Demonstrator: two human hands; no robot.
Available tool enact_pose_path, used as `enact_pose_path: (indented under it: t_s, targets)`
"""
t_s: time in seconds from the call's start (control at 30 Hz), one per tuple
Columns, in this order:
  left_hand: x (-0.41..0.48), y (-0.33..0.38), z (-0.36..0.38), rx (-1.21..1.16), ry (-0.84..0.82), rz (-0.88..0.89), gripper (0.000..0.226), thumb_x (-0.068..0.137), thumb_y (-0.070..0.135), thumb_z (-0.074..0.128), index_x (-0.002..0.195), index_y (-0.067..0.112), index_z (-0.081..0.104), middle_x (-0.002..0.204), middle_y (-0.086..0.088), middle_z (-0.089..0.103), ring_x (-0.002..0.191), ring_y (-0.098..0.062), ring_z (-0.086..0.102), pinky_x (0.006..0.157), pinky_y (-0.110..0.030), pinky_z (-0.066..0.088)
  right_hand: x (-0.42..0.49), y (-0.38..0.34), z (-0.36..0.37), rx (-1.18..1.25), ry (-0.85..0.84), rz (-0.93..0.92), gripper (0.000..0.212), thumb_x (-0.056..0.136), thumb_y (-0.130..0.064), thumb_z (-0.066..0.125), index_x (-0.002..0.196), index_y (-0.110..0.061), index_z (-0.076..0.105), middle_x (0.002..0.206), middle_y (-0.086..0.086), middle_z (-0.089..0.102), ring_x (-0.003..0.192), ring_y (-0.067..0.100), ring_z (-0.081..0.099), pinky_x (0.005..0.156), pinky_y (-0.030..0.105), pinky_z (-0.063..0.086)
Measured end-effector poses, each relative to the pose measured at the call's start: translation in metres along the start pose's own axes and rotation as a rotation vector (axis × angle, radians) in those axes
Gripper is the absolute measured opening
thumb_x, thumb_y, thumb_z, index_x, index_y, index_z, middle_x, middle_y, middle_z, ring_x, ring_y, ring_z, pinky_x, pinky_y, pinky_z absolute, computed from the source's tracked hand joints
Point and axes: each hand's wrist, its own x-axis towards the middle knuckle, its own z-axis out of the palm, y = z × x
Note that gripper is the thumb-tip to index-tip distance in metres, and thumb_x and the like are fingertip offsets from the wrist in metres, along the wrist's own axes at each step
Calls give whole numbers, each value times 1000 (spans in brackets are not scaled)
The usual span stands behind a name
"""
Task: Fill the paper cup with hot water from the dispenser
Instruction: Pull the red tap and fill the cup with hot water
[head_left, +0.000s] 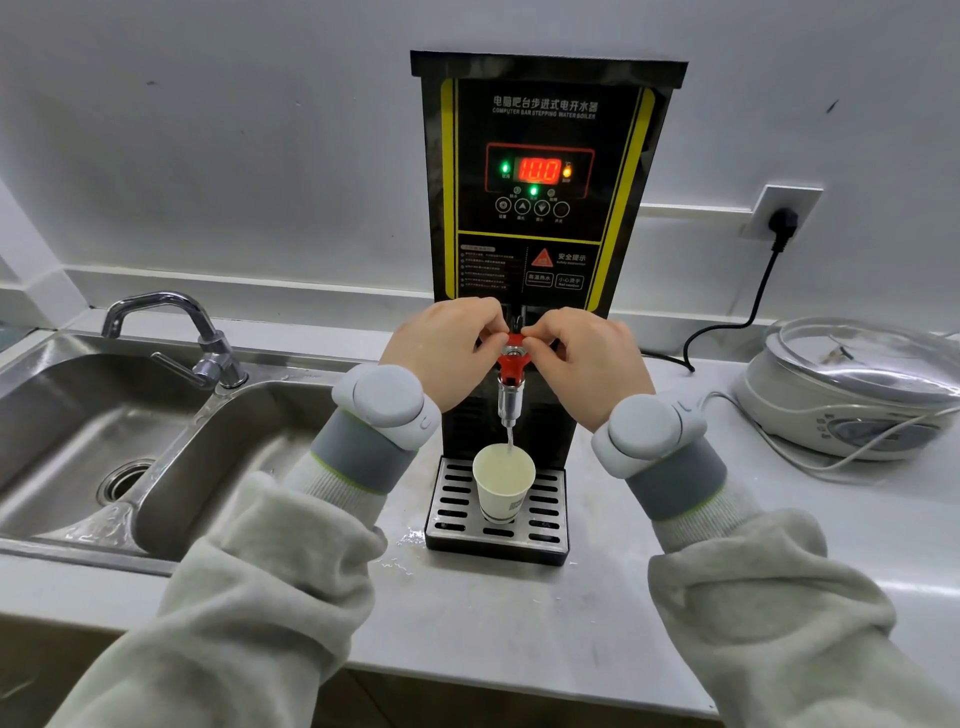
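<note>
Item, far left: a stainless double sink (62, 415) with a chrome faucet (171, 332) on its back rim, idle and no part of my job. Item: my left hand (447, 353), fingertips pinched onto the left wing of the red tap handle (513, 349). Item, centre: the black water boiler (540, 182) against the wall, its red display (539, 169) reading 100, green lamps lit. Below the handle, the metal spout (510, 402) gives a thin stream. Item: the paper cup (503, 480), upright on the slotted drip tray (452, 499), directly beneath the spout and free of either hand; pale liquid shows inside, though I cannot tell the exact level from this angle. Item: small splashes on the countertop (467, 623) just left of the tray. Item: my right hand (587, 358), fingertips pinched on the handle's right wing, mirroring the left. Item, far right: a white lidded cooker (857, 395) with its cord, and a black plug in the wall socket (784, 218). Step in hand, as I judge it: filling, valve open. Next move calls for watching the level, then closing the handle before the rim is reached, and lifting the cup by its sides with care, since the contents will be scalding.
</note>
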Motion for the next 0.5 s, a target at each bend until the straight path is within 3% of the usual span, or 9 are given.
enact_pose_path:
  t_s: [0.17, 0.5]
  targets:
    - [0, -1, 0, -2, 12, 7, 11, 90, 24, 45, 81, 20, 52, 82, 5, 56, 77, -16, 52, 69, -32, 48, 1, 2, 1, 2, 1, -4, 20, 92, -25, 47, 96, -13, 63, 92, 6, 66, 86, 22, 58, 89, 45, 47]
    - [7, -3, 2, -15, 43, 3, 13, 90, 24, 46, 85, 17, 56, 81, 6, 56, 76, -15, 52, 68, -31, 46, 8, 5, 5, 43, 43, 15, 17, 91, -24, 48, 95, -16, 62, 91, 1, 65, 86, 18, 57, 89, 46, 47]
